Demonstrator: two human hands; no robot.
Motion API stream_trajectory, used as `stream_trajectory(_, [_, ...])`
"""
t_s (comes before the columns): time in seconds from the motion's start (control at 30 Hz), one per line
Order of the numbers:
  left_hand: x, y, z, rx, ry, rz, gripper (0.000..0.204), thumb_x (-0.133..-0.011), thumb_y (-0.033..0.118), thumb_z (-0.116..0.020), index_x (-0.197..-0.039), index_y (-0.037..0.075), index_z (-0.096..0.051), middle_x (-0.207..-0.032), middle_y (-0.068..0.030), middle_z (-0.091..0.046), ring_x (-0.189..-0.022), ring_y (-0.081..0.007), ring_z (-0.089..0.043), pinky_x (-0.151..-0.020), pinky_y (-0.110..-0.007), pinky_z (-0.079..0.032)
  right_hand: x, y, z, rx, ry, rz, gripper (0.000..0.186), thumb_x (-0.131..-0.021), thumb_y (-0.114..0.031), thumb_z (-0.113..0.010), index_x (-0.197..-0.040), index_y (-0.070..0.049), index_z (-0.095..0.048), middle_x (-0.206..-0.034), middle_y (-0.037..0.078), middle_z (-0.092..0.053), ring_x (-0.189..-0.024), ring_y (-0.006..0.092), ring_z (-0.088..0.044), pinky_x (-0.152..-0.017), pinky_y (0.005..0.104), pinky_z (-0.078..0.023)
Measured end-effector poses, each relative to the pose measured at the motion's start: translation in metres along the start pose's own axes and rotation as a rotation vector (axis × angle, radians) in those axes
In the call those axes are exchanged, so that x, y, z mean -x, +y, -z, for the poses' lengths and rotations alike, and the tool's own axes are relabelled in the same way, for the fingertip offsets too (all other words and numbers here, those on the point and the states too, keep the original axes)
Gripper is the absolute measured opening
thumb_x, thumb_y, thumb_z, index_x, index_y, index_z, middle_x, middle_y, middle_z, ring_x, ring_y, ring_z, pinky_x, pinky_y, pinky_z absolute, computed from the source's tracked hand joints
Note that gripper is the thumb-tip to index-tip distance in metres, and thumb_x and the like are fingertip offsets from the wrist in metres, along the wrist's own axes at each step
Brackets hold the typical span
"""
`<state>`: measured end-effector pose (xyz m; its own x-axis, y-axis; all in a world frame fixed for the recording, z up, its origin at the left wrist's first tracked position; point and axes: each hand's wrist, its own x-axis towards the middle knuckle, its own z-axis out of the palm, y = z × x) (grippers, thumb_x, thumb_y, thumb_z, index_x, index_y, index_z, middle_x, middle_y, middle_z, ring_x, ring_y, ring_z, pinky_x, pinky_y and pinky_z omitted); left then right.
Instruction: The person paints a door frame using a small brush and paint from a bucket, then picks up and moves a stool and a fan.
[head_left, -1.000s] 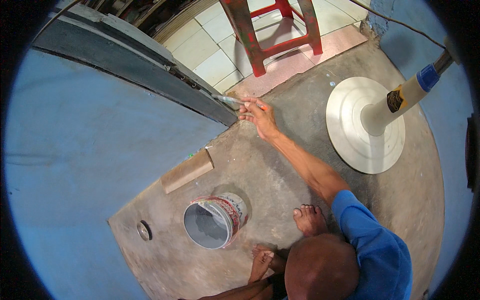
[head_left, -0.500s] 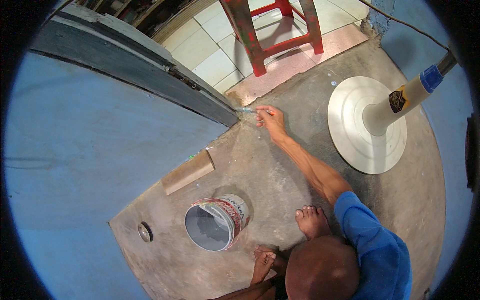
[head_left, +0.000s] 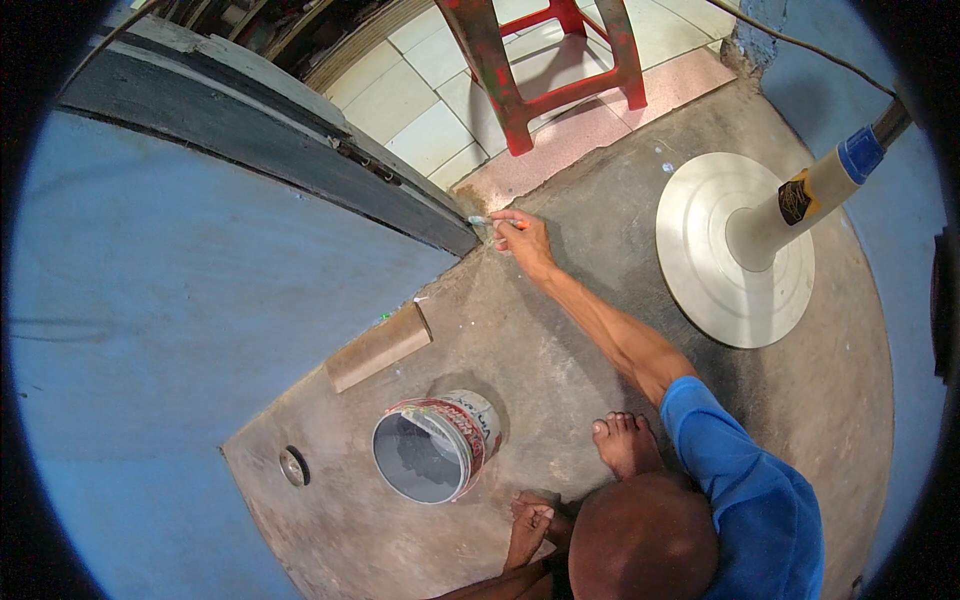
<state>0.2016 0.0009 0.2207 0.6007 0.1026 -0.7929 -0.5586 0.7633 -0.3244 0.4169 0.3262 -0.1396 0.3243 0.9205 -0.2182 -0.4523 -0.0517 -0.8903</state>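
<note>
At the foot of the grey door frame (head_left: 400, 205), my right hand (head_left: 525, 242) is closed around a thin paintbrush (head_left: 480, 220). The brush's pale, paint-smeared end points left and meets the frame's lower end by the floor. A bit of orange shows at my fingers. My left hand (head_left: 526, 535) sits low by my left foot, its fingers curled in and nothing visible in them. In front of it stands a paint bucket (head_left: 480, 425), tilted in view, with grey paint inside and down its wall.
A flat brown strip (head_left: 380, 348) lies along the blue wall (head_left: 220, 280). Nearby is a small round metal piece (head_left: 294, 466). A round white stand base with a pole (head_left: 735, 300) stands at right. Beyond the pinkish threshold is a red plastic stool (head_left: 515, 120) on tiles.
My right hand has moved slightly left with the paintbrush, closer to the door frame's foot. The bucket and my left hand stay in place.
</note>
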Motion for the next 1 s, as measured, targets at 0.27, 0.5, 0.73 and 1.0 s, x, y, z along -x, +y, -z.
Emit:
stream_trajectory(0.27, [-0.004,0.012,0.034,-0.413,-0.360,-0.028,0.103,-0.088,0.047,-0.068,-0.157,0.002,-0.006,-0.161,-0.0148,-0.018,-0.144,-0.0194,-0.027,-0.110,-0.030,-0.032,-0.001,0.011,0.025,-0.020,0.062,-0.072,0.023,-0.092,-0.011,-0.062,-0.111,0.001,-0.067,-0.088,0.005,-0.066,-0.078,0.0103,-0.064,-0.067,0.0255,-0.056])
stream_trajectory(0.5, [-0.114,0.047,0.137,-0.945,0.053,-0.306,0.099,-0.089,0.045,-0.068,-0.155,0.002,-0.009,-0.159,-0.0147,-0.020,-0.142,-0.0195,-0.028,-0.109,-0.030,-0.033,-0.003,-0.003,0.012,-0.046,0.020,-0.004,0.024,-0.093,-0.012,-0.061,-0.112,0.003,-0.067,-0.086,0.006,-0.066,-0.076,0.0100,-0.064,-0.067,0.0245,-0.056])
stream_trajectory(0.73, [-0.180,0.056,0.233,-1.308,0.263,-0.395,0.095,-0.089,0.044,-0.067,-0.154,0.001,-0.011,-0.157,-0.0146,-0.022,-0.141,-0.0196,-0.030,-0.108,-0.030,-0.034,0.022,-0.065,-0.019,-0.169,-0.141,0.154,0.026,-0.094,-0.014,-0.060,-0.113,0.003,-0.066,-0.087,0.007,-0.066,-0.078,0.0110,-0.064,-0.075,0.0259,-0.057])
stream_trajectory(1.0, [-0.192,0.057,0.247,-1.424,0.309,-0.402,0.091,-0.090,0.042,-0.067,-0.152,0.001,-0.014,-0.155,-0.0145,-0.024,-0.139,-0.0197,-0.031,-0.108,-0.031,-0.035,0.015,-0.124,-0.048,-0.428,-0.242,0.200,0.027,-0.092,-0.015,-0.064,-0.110,0.005,-0.065,-0.085,0.007,-0.066,-0.077,0.0118,-0.064,-0.072,0.0262,-0.057])
